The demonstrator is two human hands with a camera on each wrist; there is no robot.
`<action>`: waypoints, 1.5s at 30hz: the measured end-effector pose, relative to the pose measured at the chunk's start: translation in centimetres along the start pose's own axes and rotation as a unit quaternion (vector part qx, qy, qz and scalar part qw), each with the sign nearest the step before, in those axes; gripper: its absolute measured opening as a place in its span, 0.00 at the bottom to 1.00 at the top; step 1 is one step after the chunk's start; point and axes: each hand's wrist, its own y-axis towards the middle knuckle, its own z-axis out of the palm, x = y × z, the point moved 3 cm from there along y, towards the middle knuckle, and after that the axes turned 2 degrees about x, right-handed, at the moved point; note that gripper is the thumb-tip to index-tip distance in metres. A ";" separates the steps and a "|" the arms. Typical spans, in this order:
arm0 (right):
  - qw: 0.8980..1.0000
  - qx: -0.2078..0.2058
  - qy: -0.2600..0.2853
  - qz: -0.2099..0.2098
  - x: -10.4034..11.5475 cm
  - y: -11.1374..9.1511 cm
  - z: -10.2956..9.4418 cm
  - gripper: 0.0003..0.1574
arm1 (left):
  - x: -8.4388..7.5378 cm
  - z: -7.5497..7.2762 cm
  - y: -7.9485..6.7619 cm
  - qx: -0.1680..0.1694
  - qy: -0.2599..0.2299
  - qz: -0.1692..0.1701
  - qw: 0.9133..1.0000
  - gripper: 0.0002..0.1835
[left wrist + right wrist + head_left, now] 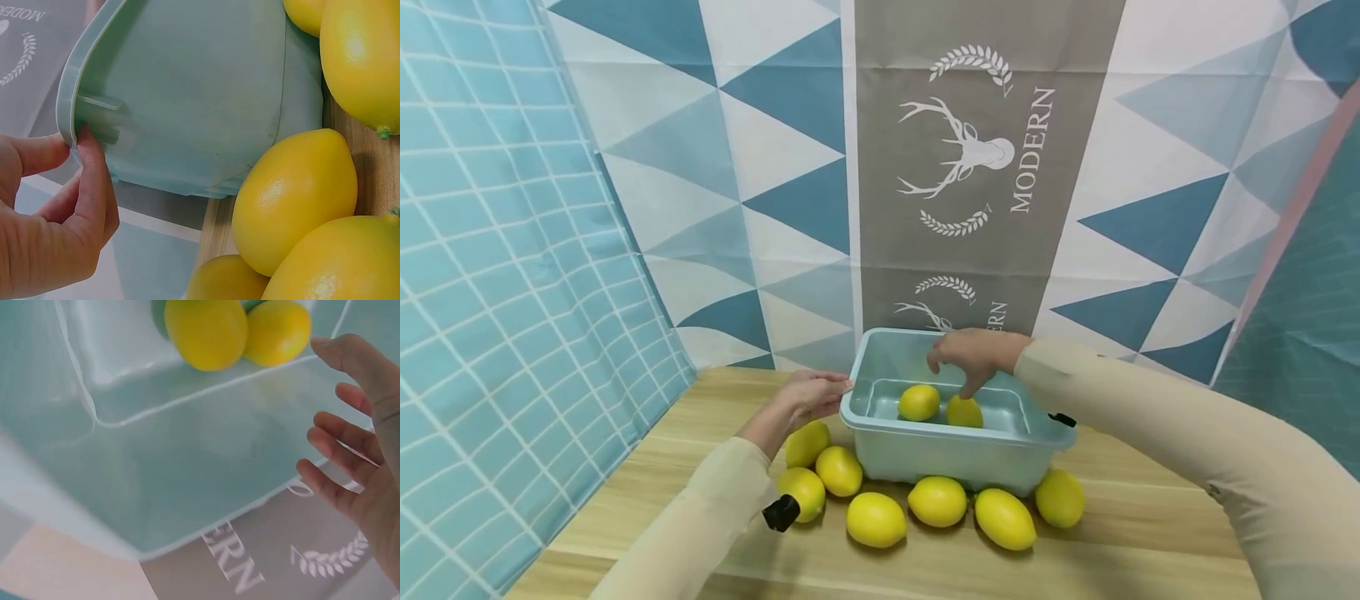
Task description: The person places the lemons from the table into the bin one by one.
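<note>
A pale blue-green plastic basin (940, 450) stands on the wooden table against the patterned backdrop. At its left end my left hand (808, 398) pinches the rim between thumb and fingers; the left wrist view shows the thumb on the rim's outer edge and the fingertips (90, 147) tucked under it. Inside the basin lie two lemons, one lemon (919, 402) to the left and another lemon (965, 412) to its right. Over the basin hovers my right hand (976, 357), fingers spread and slightly bent, holding nothing. In the right wrist view its thumb points toward the lemons.
Several more lemons lie along the basin's front and left side, among them one lemon (877, 520) at the front and one lemon (1060, 498) by the right corner. A tiled blue cloth (512, 275) hangs on the left. The wooden table (1135, 542) extends to the right.
</note>
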 end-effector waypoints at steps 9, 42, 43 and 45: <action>1.000 0.017 -0.011 0.014 0.8 -2.0 -2.2 0.29 | -0.2 -0.3 -0.1 0.009 -0.004 -0.003 1.000 0.21; 0.985 -0.138 0.043 0.097 0.8 -15.3 -2.1 0.33 | 0.1 -0.3 0.2 0.034 -0.049 -0.010 0.998 0.24; 0.983 -0.152 0.047 0.095 0.7 -15.8 -2.0 0.33 | 0.1 -0.3 0.3 0.036 -0.051 -0.010 0.998 0.24; 0.977 -0.186 0.047 0.090 0.5 -16.8 -1.7 0.34 | 0.2 -0.4 0.4 0.037 -0.060 -0.012 0.997 0.24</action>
